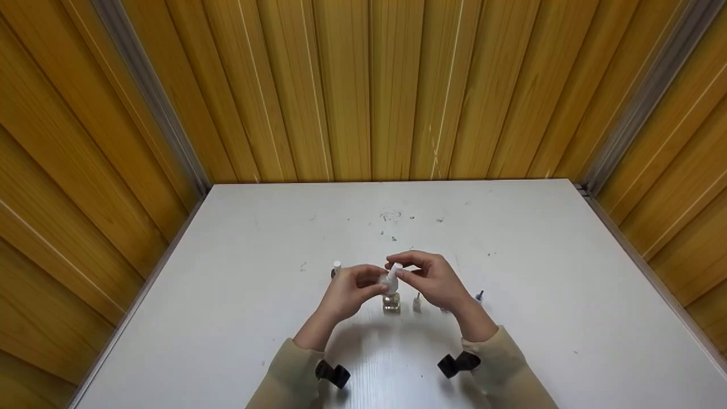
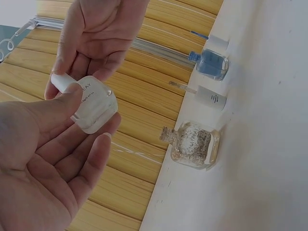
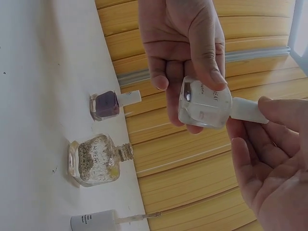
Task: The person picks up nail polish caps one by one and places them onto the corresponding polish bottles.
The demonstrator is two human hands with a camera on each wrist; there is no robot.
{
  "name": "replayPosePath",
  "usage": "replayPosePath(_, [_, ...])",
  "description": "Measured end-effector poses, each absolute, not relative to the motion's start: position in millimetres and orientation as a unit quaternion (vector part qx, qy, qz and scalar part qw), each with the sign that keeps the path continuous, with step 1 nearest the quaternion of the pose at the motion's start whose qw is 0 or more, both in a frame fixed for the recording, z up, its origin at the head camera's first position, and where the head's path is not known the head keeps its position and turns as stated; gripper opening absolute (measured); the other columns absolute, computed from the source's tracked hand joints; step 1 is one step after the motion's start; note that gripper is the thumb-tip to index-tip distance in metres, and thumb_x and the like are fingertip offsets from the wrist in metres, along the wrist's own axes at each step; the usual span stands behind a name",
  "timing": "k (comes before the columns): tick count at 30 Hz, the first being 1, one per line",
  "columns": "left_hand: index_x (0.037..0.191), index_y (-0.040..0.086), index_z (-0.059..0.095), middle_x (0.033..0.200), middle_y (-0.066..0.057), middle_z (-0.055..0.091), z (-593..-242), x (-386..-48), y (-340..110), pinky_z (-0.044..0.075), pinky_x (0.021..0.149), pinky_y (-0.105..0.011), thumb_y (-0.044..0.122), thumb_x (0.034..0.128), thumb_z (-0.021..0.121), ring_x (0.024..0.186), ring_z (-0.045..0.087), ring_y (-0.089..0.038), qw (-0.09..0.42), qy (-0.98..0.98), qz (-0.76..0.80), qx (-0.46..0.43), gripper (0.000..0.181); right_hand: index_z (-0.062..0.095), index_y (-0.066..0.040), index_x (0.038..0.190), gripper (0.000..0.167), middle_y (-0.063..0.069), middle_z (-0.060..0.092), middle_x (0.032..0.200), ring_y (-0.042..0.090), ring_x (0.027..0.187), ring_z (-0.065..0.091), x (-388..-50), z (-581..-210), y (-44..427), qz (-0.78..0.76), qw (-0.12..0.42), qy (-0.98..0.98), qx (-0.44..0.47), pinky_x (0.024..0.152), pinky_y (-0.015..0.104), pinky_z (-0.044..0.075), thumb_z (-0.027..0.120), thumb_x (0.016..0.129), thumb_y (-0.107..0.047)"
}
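My left hand [image 1: 352, 292] grips a nail polish bottle [image 2: 98, 106] of milky white polish, its thumb on one face and fingers behind. With thumb and fingers, my right hand [image 1: 429, 281] pinches the bottle's white cap [image 3: 248, 110]; the cap sits at the neck, and I cannot tell how tightly. Both hands are raised above the table. Below them stands an uncapped glitter nail polish bottle [image 2: 195, 144]. Beside it, a white brush cap [image 2: 210, 97] stands with its brush pointing up.
An uncapped blue nail polish bottle [image 2: 211, 65] and its cap [image 2: 219, 42] with a blue brush stand to the right. A capped purple nail polish bottle [image 3: 105, 106] stands to the left. Wood-patterned walls [image 1: 397, 91] enclose the white table [image 1: 272, 227] at the back and sides.
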State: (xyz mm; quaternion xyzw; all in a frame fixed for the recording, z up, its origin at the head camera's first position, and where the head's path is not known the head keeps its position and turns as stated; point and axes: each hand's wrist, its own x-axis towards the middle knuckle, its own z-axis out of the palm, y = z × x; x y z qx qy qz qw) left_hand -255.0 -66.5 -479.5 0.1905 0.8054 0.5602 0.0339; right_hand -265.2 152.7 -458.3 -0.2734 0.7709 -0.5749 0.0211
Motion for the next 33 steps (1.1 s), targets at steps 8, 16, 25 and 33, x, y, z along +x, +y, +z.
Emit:
replayPosePath(8, [0.118, 0.002, 0.074, 0.115, -0.016, 0.076, -480, -255, -66, 0.063, 0.089, -0.031, 0.016, 0.0934, 0.076, 0.104, 0.076, -0.028, 0.028, 0.806, 0.558, 0.192, 0.028, 0.073, 0.0, 0.113, 0.022, 0.019, 0.073, 0.112, 0.008, 0.098, 0.069, -265, -461, 148, -0.579, -0.008, 0.779, -0.24, 0.082, 0.021, 0.06, 0.073, 0.096, -0.013])
replayPosePath(16, [0.117, 0.004, 0.074, 0.115, -0.013, 0.077, -478, -255, -66, 0.063, 0.09, -0.03, 0.015, 0.0936, 0.076, 0.104, 0.076, -0.025, 0.034, 0.806, 0.559, 0.19, 0.027, 0.069, -0.003, 0.103, 0.024, 0.013, 0.072, 0.102, 0.01, 0.093, 0.065, -264, -461, 142, -0.573, -0.018, 0.797, -0.191, 0.076, 0.023, 0.057, 0.079, 0.091, -0.021])
replayPosePath(25, [0.117, 0.001, 0.074, 0.116, -0.016, 0.076, -480, -256, -66, 0.063, 0.091, -0.033, 0.015, 0.0934, 0.076, 0.106, 0.076, -0.028, 0.038, 0.798, 0.572, 0.185, 0.028, 0.065, 0.0, 0.134, 0.035, 0.022, 0.069, 0.13, 0.03, 0.124, 0.066, -267, -458, 153, -0.596, 0.031, 0.759, -0.262, 0.096, 0.023, 0.057, 0.066, 0.101, -0.014])
replayPosePath(33, [0.12, 0.0, 0.072, 0.12, -0.018, 0.075, -479, -254, -67, 0.063, 0.093, -0.033, 0.014, 0.0942, 0.075, 0.111, 0.074, -0.031, 0.041, 0.789, 0.583, 0.19, 0.03, 0.067, 0.007, 0.126, 0.031, 0.027, 0.07, 0.123, 0.004, 0.108, 0.07, -268, -460, 152, -0.614, 0.03, 0.739, -0.275, 0.091, 0.02, 0.059, 0.066, 0.099, -0.007])
